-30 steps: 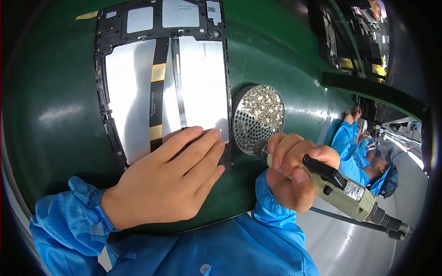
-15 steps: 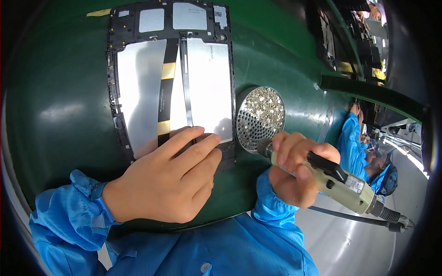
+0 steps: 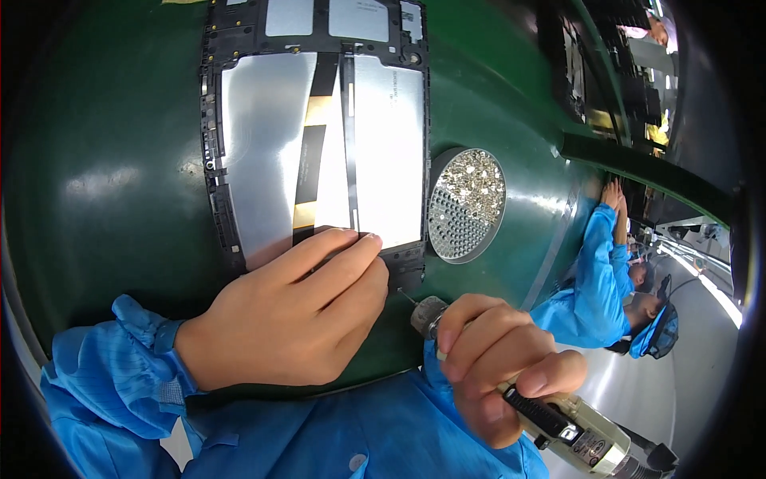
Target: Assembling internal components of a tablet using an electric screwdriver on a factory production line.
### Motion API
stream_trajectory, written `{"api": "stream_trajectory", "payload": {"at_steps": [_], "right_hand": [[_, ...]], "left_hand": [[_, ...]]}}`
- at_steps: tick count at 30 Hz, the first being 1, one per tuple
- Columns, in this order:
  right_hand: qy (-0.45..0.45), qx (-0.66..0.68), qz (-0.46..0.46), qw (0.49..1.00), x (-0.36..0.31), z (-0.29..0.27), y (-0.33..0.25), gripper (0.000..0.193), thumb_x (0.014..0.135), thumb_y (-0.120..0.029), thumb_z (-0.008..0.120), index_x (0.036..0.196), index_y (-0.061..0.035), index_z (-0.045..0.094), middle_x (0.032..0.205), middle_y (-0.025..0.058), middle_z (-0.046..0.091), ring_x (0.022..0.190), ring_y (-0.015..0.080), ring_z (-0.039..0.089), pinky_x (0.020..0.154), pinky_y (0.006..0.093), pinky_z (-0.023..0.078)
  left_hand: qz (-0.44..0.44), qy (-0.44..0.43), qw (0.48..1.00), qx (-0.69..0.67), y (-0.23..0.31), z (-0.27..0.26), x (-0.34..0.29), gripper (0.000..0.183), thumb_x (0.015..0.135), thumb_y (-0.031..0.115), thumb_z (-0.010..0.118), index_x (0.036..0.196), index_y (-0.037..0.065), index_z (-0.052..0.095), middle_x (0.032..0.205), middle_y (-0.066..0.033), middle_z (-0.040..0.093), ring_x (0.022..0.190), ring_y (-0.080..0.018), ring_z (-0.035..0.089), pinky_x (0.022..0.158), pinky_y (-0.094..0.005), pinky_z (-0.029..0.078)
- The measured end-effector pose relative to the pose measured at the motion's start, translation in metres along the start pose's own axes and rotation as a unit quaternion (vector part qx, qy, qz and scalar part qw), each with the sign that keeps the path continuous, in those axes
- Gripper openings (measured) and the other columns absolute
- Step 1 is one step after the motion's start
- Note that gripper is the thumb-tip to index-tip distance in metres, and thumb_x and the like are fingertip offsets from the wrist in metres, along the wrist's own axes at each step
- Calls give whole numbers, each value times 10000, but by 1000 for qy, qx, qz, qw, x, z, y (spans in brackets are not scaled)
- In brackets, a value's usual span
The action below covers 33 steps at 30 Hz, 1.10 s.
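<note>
A flat tablet-like device with a black frame (image 3: 319,48) and silver plates (image 3: 266,120) lies on the bench. A black flex cable (image 3: 309,164) with gold bands runs down its middle, beside a narrow dark strip (image 3: 349,136). My left hand (image 3: 303,319) rests palm down over its near edge, fingers stretched out and covering the cable ends. In my closed right hand (image 3: 507,359) is a beige electric screwdriver (image 3: 594,439) with a black lever. Its thin bit points at the device's near right corner; whether the tip touches, or carries a screw, I cannot tell.
A round grey dish (image 3: 433,209) with a perforated plate and a heap of small screws (image 3: 472,180) stands right of the device. The bench (image 3: 104,239) is green. Farther right is a green rail (image 3: 646,168), and a co-worker in blue sleeves (image 3: 586,299) sits beyond.
My right hand has brought the screwdriver from the dish's near edge left and down to the device's near right corner. The device and dish sit slightly farther right in view.
</note>
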State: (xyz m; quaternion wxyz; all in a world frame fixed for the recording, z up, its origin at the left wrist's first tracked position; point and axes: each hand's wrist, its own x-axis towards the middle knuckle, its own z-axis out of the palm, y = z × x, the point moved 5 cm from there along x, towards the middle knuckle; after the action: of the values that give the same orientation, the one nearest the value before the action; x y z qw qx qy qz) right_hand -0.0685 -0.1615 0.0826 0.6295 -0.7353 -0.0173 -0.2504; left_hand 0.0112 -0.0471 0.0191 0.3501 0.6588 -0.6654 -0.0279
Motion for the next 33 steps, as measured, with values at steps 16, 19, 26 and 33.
{"api": "stream_trajectory", "payload": {"at_steps": [16, 19, 26, 33], "right_hand": [[-13, -1, 17, 1000, 0, 10, 8, 303, 819, -66, 607, 1069, -87, 437, 634, 42, 533, 525, 173, 543, 512, 341, 454], [-16, -4, 11, 1000, 0, 11, 9, 296, 818, -69, 606, 1058, -84, 434, 630, 41, 526, 519, 171, 537, 501, 340, 449], [-13, 40, 12, 999, 1, 9, 8, 389, 659, 107, 609, 1004, -10, 473, 632, 116, 551, 530, 249, 546, 542, 420, 492], [-17, 87, -30, 996, 0, 5, 15, 372, 686, 117, 542, 1043, 30, 485, 668, 137, 551, 564, 242, 554, 568, 420, 487]], "left_hand": [[-5, 7, 1000, -24, -3, -2, 0, 135, 764, 83, 674, 866, 3, 713, 1031, -144, 634, 1038, -288, 597, 906, -386, 493], [-23, 23, 999, -36, -4, 0, 1, 146, 744, 87, 687, 854, -6, 707, 1028, -140, 628, 1019, -289, 598, 907, -386, 492], [-88, 69, 989, -99, -7, 0, 2, 141, 720, 70, 685, 837, -6, 702, 1007, -132, 622, 1006, -286, 592, 883, -384, 481], [-41, 45, 995, -81, -8, -1, 5, 112, 730, 71, 680, 806, -11, 683, 1015, -125, 596, 1024, -281, 562, 864, -378, 443]]}}
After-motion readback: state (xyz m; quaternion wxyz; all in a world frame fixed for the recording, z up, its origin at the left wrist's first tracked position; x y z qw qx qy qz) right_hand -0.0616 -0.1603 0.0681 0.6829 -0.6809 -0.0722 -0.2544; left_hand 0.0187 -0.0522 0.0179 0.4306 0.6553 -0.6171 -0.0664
